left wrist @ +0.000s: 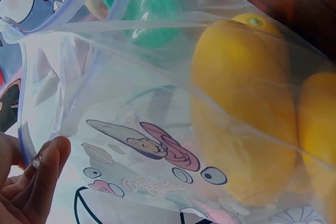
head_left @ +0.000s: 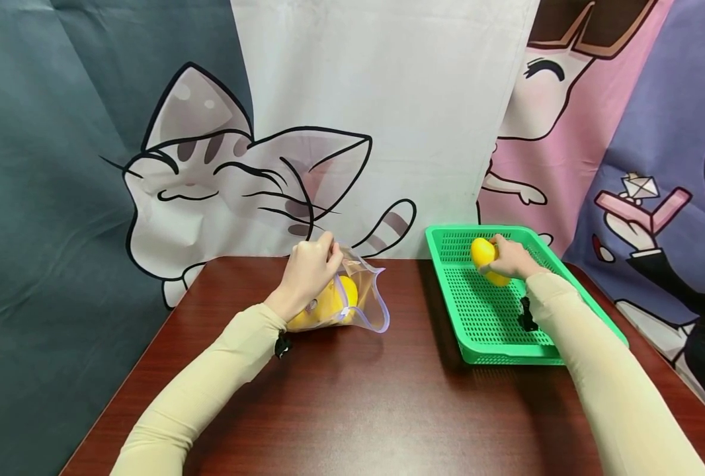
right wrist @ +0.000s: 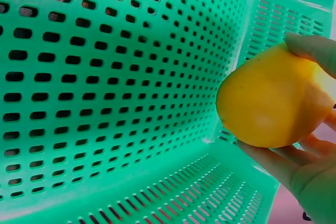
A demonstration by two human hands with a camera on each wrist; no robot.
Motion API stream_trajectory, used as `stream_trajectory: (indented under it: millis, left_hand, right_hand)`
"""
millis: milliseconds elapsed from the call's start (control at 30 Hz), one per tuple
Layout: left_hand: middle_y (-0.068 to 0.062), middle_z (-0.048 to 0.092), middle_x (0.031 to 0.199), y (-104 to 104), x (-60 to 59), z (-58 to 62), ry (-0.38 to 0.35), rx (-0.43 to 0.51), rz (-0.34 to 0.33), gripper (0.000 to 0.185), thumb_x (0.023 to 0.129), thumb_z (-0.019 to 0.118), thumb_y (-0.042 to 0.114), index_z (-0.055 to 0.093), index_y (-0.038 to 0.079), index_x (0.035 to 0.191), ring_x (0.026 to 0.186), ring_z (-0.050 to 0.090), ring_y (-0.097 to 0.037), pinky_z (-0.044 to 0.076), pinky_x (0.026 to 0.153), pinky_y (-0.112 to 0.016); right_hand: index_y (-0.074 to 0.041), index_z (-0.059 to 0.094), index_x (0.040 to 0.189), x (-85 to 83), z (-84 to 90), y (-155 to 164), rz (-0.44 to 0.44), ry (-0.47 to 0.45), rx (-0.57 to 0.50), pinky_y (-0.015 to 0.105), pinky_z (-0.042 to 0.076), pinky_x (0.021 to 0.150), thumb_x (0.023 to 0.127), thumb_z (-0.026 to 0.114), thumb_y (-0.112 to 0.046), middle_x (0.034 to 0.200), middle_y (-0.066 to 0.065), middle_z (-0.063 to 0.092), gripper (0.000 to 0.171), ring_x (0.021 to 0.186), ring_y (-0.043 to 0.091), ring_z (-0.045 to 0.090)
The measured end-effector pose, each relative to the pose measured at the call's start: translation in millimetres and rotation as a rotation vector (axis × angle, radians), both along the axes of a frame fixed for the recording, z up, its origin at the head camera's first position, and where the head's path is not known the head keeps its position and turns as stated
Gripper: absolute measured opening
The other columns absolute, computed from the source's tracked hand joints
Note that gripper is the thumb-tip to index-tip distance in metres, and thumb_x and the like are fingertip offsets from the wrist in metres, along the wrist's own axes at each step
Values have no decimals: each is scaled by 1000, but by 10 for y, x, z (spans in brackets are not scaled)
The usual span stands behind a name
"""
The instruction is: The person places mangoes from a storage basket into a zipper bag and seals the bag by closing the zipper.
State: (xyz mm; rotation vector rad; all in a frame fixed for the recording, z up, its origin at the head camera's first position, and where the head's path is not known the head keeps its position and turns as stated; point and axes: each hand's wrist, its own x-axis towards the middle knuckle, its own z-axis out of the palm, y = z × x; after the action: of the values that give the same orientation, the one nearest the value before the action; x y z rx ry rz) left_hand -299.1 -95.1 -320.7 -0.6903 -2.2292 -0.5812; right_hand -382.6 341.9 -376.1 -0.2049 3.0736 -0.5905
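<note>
My left hand [head_left: 312,268] pinches the upper edge of a clear plastic bag [head_left: 376,311] with lilac trim. In the left wrist view, the fingers [left wrist: 47,177] grip the rim of the bag [left wrist: 152,98], which has cartoon prints. Several yellow mangoes [left wrist: 244,114] lie inside it, seen through the plastic. Over at the right, my right hand [head_left: 513,258] holds a yellow mango [head_left: 483,252] above the floor of a green basket [head_left: 507,354]. The right wrist view shows thumb and fingers around this mango [right wrist: 273,98]; part of it is hidden by the hand.
The basket's perforated walls stand around the right hand, and its slotted floor [right wrist: 105,87] shows no other fruit. Both rest on a dark reddish-brown table [head_left: 352,410]. Behind it hangs a cartoon-printed cloth [head_left: 436,99] close to the table's back edge.
</note>
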Motion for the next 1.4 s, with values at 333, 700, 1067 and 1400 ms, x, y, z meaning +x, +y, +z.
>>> stream_trajectory:
  millis: [333,700,1067,1400]
  left_hand:
    - [0,42,49,-4,10,4,-1,3,3,18,89,50,9,49,7,72,40,43,-14,32,40,-23]
    - [0,41,49,7,5,-5,12,-6,20,18,88,51,7,47,8,70,41,42,-14,32,40,-23]
    - [0,41,49,5,1,-21,3,-7,7,18,89,51,8,47,8,71,39,40,-12,30,39,-21]
    - [0,41,49,0,-10,-26,5,-6,4,18,89,50,8,48,8,71,38,39,-11,29,39,-20]
  right_hand:
    - [2,34,131,22,99,-130,31,36,-23,46,50,73,76,75,-35,112,28,54,77,91,37,58]
    - [-2,37,131,101,178,-275,63,114,-70,51,49,78,74,78,-34,123,29,52,77,100,40,58]
    - [-4,38,132,163,241,-408,87,196,-98,54,46,82,73,80,-30,126,25,54,76,106,39,56]
    - [-9,43,130,220,288,-528,158,305,-123,51,46,80,71,82,-27,124,16,56,73,99,33,57]
